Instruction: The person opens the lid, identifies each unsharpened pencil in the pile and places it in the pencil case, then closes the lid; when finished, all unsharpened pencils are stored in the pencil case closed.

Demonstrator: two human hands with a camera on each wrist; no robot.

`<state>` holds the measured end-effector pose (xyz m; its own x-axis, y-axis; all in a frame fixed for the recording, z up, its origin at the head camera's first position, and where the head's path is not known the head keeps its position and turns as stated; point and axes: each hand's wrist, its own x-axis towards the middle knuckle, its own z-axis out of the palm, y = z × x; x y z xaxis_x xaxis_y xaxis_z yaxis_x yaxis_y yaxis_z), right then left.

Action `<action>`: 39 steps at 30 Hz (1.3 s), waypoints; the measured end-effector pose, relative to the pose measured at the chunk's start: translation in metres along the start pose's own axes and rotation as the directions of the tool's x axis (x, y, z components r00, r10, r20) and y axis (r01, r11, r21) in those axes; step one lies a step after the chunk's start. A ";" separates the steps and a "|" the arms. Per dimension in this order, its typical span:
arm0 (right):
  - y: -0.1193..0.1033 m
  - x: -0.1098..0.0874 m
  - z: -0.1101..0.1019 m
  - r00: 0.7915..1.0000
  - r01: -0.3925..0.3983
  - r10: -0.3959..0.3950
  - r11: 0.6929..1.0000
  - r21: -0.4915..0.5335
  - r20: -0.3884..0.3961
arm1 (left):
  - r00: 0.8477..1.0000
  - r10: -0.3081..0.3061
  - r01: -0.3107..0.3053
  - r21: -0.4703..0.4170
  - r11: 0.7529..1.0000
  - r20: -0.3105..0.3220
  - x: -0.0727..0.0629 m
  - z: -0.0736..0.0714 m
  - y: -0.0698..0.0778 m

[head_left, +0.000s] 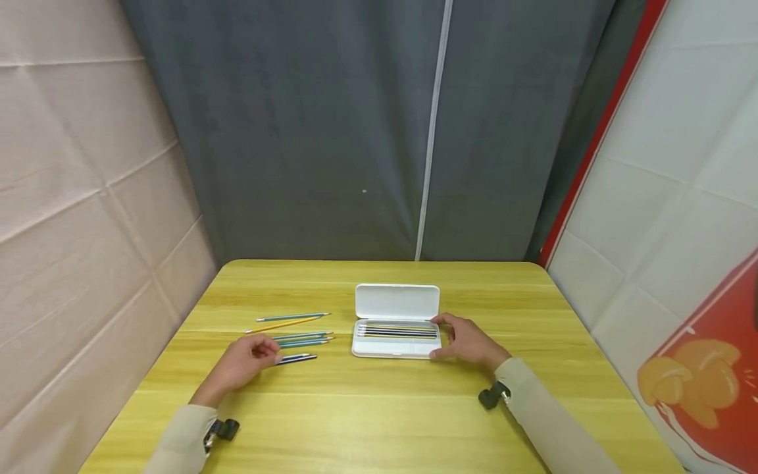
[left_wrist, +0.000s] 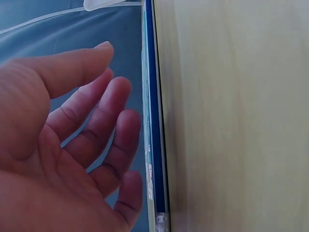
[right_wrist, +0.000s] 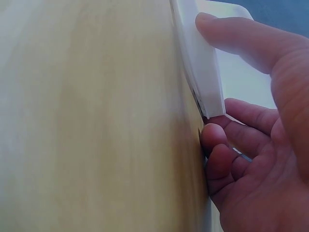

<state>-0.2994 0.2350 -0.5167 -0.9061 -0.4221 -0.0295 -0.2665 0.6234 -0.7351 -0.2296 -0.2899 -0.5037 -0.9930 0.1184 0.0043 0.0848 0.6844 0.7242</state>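
Observation:
A white pencil case (head_left: 393, 349) lies on the table with its lid up, several striped pencils (head_left: 398, 331) side by side in it. My right hand (head_left: 472, 341) grips its right end, thumb at the front corner and a finger near the hinge; in the right wrist view the thumb lies on the white case (right_wrist: 200, 63). My left hand (head_left: 244, 363) is beside dark pencils (head_left: 299, 359), its fingers loosely bent. In the left wrist view a dark blue pencil (left_wrist: 155, 125) lies past the fingertips, and nothing sits between thumb and fingers.
Behind the dark pencils lie several blue-green pencils (head_left: 303, 343), then a yellow pencil (head_left: 287, 324) and one more blue-green pencil (head_left: 294, 317). The wooden table (head_left: 355, 421) backs onto a grey curtain (head_left: 308, 145), with pale cloth walls (head_left: 89, 197) at both sides.

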 end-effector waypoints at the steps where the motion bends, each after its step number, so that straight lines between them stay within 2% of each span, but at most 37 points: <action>1: 0.000 0.000 0.000 1.000 -0.002 0.002 1.000 -0.003 0.000 | 1.000 0.004 -0.004 0.004 1.000 0.002 -0.001 0.000 -0.001; 12: -0.002 -0.001 0.000 1.000 -0.004 0.004 1.000 0.000 0.000 | 1.000 0.007 -0.008 0.074 0.997 0.022 -0.006 -0.003 0.000; 18: 0.000 0.000 0.001 1.000 -0.003 0.003 1.000 0.001 0.000 | 1.000 0.015 -0.012 0.167 0.986 -0.015 -0.008 -0.005 0.001; 20: 0.000 0.000 0.001 1.000 -0.004 0.003 1.000 -0.005 -0.005 | 1.000 0.019 -0.017 0.162 0.987 -0.013 -0.008 -0.005 0.000; 24: 0.000 0.001 0.001 1.000 -0.003 0.003 1.000 -0.012 -0.011 | 0.999 0.030 -0.034 0.116 0.993 0.031 -0.005 -0.004 -0.003; 31: 0.000 0.000 0.001 1.000 -0.007 0.007 1.000 -0.003 -0.011 | 0.997 0.036 -0.045 0.124 0.991 0.073 -0.004 -0.004 -0.004; 36: -0.001 0.000 0.000 1.000 -0.005 0.006 1.000 0.005 -0.005 | 0.997 0.024 -0.032 0.105 0.994 0.080 -0.003 -0.002 -0.006; 39: -0.001 0.000 0.000 1.000 -0.008 0.008 1.000 0.010 -0.003 | 0.997 0.042 -0.050 0.110 0.993 0.070 -0.002 -0.002 -0.006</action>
<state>-0.2989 0.2341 -0.5159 -0.9094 -0.4146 -0.0332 -0.2557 0.6203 -0.7415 -0.2285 -0.2955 -0.5069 -0.9802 0.1976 -0.0135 0.1429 0.7529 0.6425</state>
